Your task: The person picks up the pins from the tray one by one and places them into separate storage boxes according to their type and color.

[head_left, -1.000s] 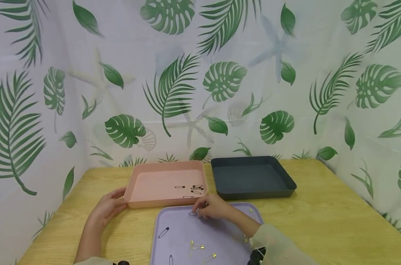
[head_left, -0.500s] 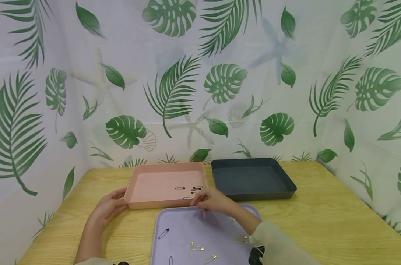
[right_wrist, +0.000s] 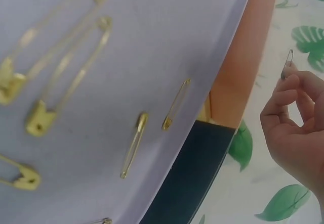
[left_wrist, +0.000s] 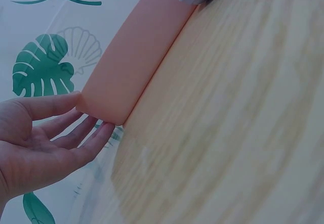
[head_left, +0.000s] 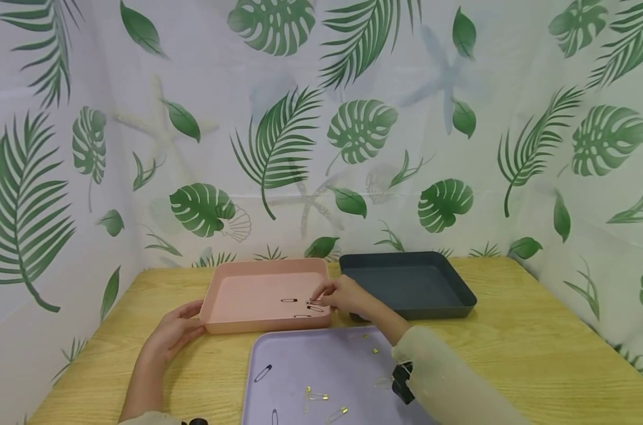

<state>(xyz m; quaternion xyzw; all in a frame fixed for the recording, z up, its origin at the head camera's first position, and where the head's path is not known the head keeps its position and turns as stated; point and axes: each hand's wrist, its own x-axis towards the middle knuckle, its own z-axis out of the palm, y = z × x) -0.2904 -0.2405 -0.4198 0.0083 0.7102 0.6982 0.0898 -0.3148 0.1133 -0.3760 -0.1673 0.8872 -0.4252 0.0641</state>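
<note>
My right hand [head_left: 345, 295] is over the right end of the pink tray [head_left: 247, 289]. Pinched between its thumb and fingertips is a small safety pin [right_wrist: 287, 63], sticking out past them in the right wrist view. Several black safety pins [head_left: 315, 309] lie beneath and beside that hand, inside the same tray. My left hand [head_left: 175, 333] touches the pink tray's front left corner; in the left wrist view its fairly straight fingers [left_wrist: 96, 143] rest against the tray's end.
In front stands a lilac tray [head_left: 294, 354] with several gold safety pins [head_left: 317, 397] and black ones [head_left: 263, 373]. A dark blue tray [head_left: 406, 289] is at the back right. Leaf-printed cloth [head_left: 300, 147] hangs behind the wooden table [head_left: 523, 354].
My right hand has lifted a safety pin off the lilac tray's far edge and carried it up and forward over the pink tray. The left hand has stayed at the corner.
</note>
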